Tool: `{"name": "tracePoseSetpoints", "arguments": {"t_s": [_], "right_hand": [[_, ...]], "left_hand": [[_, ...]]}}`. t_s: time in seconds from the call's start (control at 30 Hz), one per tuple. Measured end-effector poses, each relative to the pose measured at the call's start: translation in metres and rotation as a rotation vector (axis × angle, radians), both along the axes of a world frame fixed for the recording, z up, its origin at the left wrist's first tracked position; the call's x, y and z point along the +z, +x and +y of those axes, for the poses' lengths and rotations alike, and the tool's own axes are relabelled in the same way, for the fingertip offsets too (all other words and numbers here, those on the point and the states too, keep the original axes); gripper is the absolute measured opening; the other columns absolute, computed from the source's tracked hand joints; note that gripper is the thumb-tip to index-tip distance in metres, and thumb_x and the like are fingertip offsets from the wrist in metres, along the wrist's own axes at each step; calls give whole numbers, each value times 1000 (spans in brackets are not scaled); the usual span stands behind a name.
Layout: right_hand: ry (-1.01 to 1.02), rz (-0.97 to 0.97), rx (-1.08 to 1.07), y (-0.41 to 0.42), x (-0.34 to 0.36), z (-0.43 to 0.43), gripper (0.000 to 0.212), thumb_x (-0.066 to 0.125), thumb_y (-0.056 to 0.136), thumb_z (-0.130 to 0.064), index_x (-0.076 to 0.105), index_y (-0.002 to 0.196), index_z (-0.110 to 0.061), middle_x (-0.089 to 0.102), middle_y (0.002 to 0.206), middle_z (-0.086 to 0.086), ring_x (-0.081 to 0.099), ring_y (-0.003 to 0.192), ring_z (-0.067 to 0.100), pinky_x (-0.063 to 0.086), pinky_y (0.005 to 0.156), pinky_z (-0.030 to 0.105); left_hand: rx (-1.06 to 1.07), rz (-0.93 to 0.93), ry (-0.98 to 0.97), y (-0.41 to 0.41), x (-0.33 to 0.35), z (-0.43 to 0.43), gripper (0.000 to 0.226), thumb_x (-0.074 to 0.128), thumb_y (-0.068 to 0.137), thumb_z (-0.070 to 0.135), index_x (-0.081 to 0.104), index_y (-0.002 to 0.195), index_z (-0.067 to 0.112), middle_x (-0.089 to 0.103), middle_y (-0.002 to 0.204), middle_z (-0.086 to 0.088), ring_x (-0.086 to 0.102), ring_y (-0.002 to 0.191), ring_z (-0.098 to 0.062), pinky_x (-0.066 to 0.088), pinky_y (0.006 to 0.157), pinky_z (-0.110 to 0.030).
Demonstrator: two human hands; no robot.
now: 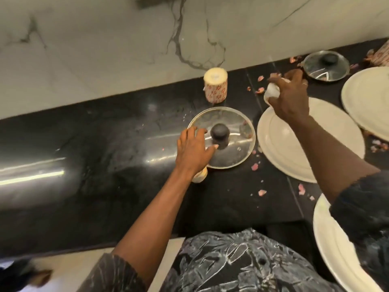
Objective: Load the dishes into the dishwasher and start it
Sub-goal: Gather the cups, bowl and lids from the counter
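A glass lid (235, 123) with a black knob lies flat on the black counter (105, 144). My left hand (192, 149) rests on the lid's left side, fingers spread and thumb stretched toward the knob. My right hand (289, 95) hovers above the far edge of a white plate (294, 150) and grips a small white object (271, 91); I cannot tell what the object is. A second white plate (366, 106) lies at the right, and a third (336, 249) at the lower right, partly under my right sleeve. A smaller glass lid (326, 67) sits at the back right.
A paper cup with red print (215, 86) stands by the marble wall behind the lid. A cream-coloured item (200, 177) shows under my left wrist. Pink peel scraps (262, 192) are scattered over the counter. Another printed cup (383, 53) is at the far right.
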State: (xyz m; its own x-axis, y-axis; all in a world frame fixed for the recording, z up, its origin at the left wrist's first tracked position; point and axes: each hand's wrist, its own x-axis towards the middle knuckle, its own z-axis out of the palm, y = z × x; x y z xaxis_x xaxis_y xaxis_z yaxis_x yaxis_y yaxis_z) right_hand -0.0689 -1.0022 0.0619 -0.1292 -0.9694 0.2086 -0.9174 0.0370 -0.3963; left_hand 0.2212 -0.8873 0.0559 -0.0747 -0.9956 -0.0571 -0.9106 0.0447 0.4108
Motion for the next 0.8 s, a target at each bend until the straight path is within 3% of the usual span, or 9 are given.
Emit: {"name": "tracePoseSetpoints", "arguments": {"t_s": [0.17,0.27,0.47,0.63,0.8], "right_hand": [[17,-61,-16,51,2,57,53,76,83,-21,60,132,-34,35,144,11,40,131,37,49,98,49],[23,-47,-28,72,4,91,56,75,83,-19,59,134,-36,36,144,11,42,126,39,50,94,48],[46,-89,-86,102,-1,150,55,71,84,-22,58,135,-36,36,143,9,42,123,36,48,94,43],[75,-91,-166,114,-3,209,56,69,85,-25,55,138,-38,34,148,6,39,128,34,40,106,40],[43,-107,-324,106,7,285,52,70,85,-31,57,134,-41,42,147,1,42,128,30,37,106,36]], "left_hand": [[-3,24,44,23,-14,39,59,63,86,56,53,133,23,46,140,-4,37,132,-28,29,110,-40],[-19,20,64,29,-15,59,66,71,80,58,52,132,23,47,140,-4,39,131,-26,35,106,-41],[-60,-31,120,37,-10,75,65,79,79,41,46,133,25,53,130,-5,50,118,-28,47,87,-44],[-179,-6,138,37,-1,68,61,79,78,41,50,129,25,57,127,-5,54,115,-29,46,86,-42],[-386,17,180,0,21,81,62,80,75,40,51,128,26,58,123,-4,55,114,-29,47,85,-44]]}}
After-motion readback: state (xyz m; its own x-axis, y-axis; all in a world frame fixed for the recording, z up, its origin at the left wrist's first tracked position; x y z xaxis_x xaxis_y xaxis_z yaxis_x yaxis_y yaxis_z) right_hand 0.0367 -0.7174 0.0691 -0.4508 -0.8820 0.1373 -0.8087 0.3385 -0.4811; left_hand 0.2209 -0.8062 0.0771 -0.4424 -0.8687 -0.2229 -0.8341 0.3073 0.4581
